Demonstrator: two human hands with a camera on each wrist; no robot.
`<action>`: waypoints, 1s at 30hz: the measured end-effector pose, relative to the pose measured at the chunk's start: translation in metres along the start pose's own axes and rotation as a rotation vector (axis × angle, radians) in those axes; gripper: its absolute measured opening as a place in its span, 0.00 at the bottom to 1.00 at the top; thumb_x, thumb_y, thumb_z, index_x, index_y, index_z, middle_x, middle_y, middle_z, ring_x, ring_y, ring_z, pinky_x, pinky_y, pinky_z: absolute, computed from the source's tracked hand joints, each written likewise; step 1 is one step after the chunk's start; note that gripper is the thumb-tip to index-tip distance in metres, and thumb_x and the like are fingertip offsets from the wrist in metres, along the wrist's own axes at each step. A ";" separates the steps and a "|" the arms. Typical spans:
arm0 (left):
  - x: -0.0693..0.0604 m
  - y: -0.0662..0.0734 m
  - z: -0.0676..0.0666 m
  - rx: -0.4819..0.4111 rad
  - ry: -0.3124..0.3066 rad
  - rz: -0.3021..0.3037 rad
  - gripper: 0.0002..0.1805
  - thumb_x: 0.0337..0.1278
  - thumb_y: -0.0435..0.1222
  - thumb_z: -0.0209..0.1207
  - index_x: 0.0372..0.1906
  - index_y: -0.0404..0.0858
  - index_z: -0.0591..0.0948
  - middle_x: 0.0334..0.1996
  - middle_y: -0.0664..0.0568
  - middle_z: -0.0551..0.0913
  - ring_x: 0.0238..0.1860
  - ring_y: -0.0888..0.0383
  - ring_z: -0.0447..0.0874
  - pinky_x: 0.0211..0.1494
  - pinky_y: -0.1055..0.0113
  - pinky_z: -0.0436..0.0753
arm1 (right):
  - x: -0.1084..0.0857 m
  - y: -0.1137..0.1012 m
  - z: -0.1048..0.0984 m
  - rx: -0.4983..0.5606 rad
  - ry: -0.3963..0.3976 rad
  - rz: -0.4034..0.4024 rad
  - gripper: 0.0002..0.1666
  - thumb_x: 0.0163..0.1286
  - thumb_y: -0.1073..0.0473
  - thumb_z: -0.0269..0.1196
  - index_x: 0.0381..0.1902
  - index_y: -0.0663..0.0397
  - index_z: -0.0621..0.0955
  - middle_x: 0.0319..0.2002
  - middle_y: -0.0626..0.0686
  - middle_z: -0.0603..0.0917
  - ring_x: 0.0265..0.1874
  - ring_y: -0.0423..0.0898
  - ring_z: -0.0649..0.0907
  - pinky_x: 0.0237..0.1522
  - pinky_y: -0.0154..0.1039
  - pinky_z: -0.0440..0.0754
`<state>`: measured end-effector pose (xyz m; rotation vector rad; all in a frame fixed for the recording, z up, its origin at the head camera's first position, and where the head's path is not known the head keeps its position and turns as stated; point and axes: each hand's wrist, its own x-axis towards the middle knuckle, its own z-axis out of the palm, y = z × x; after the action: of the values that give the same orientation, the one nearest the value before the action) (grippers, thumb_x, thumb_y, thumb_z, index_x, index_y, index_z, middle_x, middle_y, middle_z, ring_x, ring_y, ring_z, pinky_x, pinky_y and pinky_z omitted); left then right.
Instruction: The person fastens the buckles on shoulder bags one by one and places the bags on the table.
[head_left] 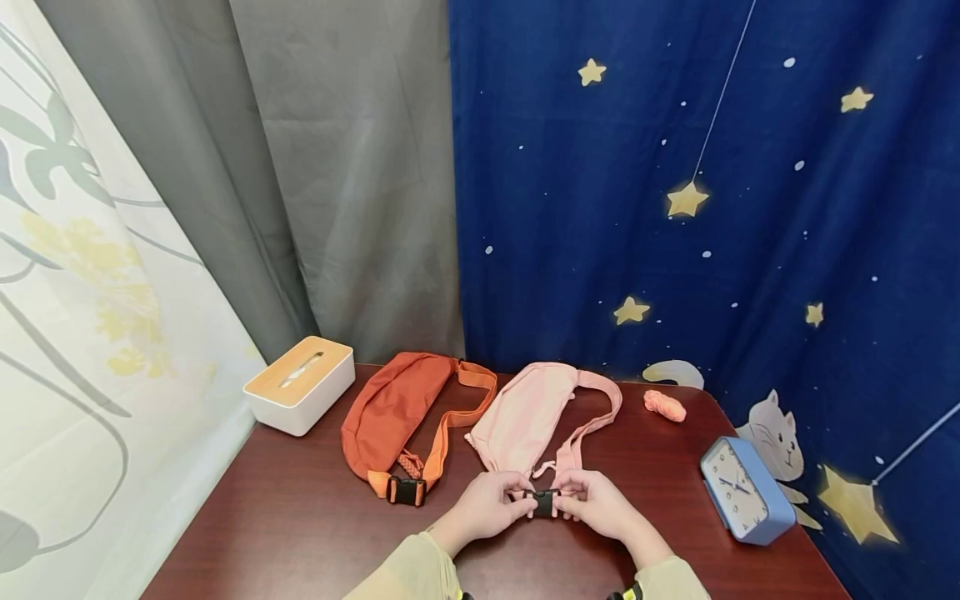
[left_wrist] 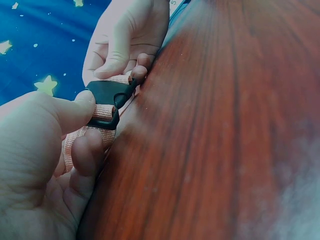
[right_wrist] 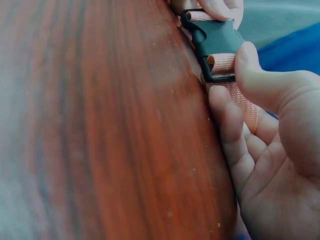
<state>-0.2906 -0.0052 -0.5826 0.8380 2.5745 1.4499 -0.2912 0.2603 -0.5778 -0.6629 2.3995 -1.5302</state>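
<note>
A pink waist bag (head_left: 525, 417) lies on the table, its strap (head_left: 600, 400) looping round to a black side-release buckle (head_left: 543, 502) near the front. My left hand (head_left: 491, 504) pinches the buckle's left end between thumb and fingers. On the other end, my right hand (head_left: 596, 502) pinches it the same way. Both wrist views show the buckle (left_wrist: 107, 95) with its two halves joined, pink webbing (right_wrist: 222, 63) threaded through each end. The thumbs lie on its upper face, and the fingers curl underneath by the webbing.
Left of the pink bag lies a rust-orange waist bag (head_left: 401, 408) with its black buckle (head_left: 407, 491) fastened. A white tissue box (head_left: 300, 387) with a wooden lid stands at the back left. To the right are a coral bundle (head_left: 664, 406) and a blue clock (head_left: 746, 490).
</note>
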 end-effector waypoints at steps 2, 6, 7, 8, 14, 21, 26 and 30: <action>0.000 0.000 0.000 0.001 -0.002 0.003 0.03 0.69 0.43 0.74 0.42 0.50 0.90 0.27 0.63 0.88 0.20 0.76 0.75 0.31 0.78 0.75 | 0.000 0.000 -0.001 -0.004 -0.002 0.000 0.08 0.76 0.67 0.69 0.50 0.63 0.85 0.33 0.63 0.91 0.26 0.35 0.84 0.30 0.32 0.83; 0.001 -0.001 0.001 0.009 -0.009 0.008 0.05 0.70 0.44 0.73 0.43 0.48 0.91 0.27 0.63 0.88 0.20 0.77 0.76 0.31 0.78 0.75 | 0.000 -0.001 -0.001 -0.014 -0.009 0.001 0.08 0.77 0.67 0.69 0.50 0.63 0.85 0.33 0.64 0.91 0.26 0.35 0.84 0.30 0.32 0.84; 0.001 0.000 0.001 0.006 -0.011 0.011 0.05 0.70 0.44 0.73 0.43 0.48 0.91 0.27 0.63 0.89 0.20 0.77 0.76 0.31 0.78 0.75 | 0.000 -0.002 -0.001 -0.017 -0.012 0.002 0.08 0.77 0.66 0.69 0.50 0.63 0.85 0.33 0.64 0.91 0.26 0.35 0.84 0.30 0.32 0.84; 0.001 0.000 0.000 0.006 -0.013 0.012 0.05 0.70 0.44 0.73 0.43 0.48 0.91 0.28 0.63 0.89 0.21 0.77 0.76 0.32 0.78 0.75 | 0.000 -0.002 -0.002 -0.020 -0.016 0.003 0.08 0.77 0.66 0.69 0.50 0.63 0.85 0.33 0.64 0.91 0.26 0.35 0.84 0.30 0.32 0.84; 0.000 0.001 -0.004 -0.062 -0.043 0.019 0.05 0.71 0.42 0.73 0.46 0.48 0.90 0.29 0.58 0.90 0.22 0.75 0.79 0.32 0.77 0.78 | 0.000 -0.008 -0.005 -0.043 -0.035 0.013 0.08 0.77 0.64 0.70 0.49 0.62 0.86 0.34 0.62 0.92 0.26 0.36 0.85 0.29 0.32 0.84; -0.010 0.002 -0.020 -0.111 -0.090 0.045 0.20 0.74 0.42 0.70 0.65 0.42 0.86 0.49 0.44 0.94 0.26 0.71 0.85 0.31 0.74 0.84 | -0.003 -0.010 -0.008 -0.120 0.005 -0.046 0.11 0.77 0.59 0.72 0.51 0.59 0.87 0.35 0.58 0.89 0.23 0.37 0.83 0.26 0.35 0.85; -0.020 0.017 -0.043 -0.001 -0.072 0.142 0.17 0.76 0.44 0.68 0.64 0.47 0.86 0.52 0.47 0.93 0.27 0.72 0.84 0.35 0.75 0.85 | -0.008 -0.032 -0.012 -0.316 0.161 -0.124 0.07 0.76 0.54 0.74 0.47 0.46 0.89 0.31 0.44 0.87 0.22 0.33 0.79 0.27 0.33 0.80; -0.026 0.032 -0.067 0.231 -0.031 0.308 0.06 0.78 0.47 0.67 0.50 0.54 0.88 0.40 0.62 0.91 0.31 0.75 0.80 0.41 0.81 0.79 | -0.010 -0.063 -0.013 -0.447 0.222 -0.257 0.05 0.75 0.56 0.74 0.44 0.38 0.89 0.27 0.37 0.83 0.24 0.30 0.78 0.28 0.32 0.80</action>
<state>-0.2767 -0.0567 -0.5247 1.3272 2.7183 1.1990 -0.2719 0.2529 -0.5156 -0.9647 2.9643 -1.2042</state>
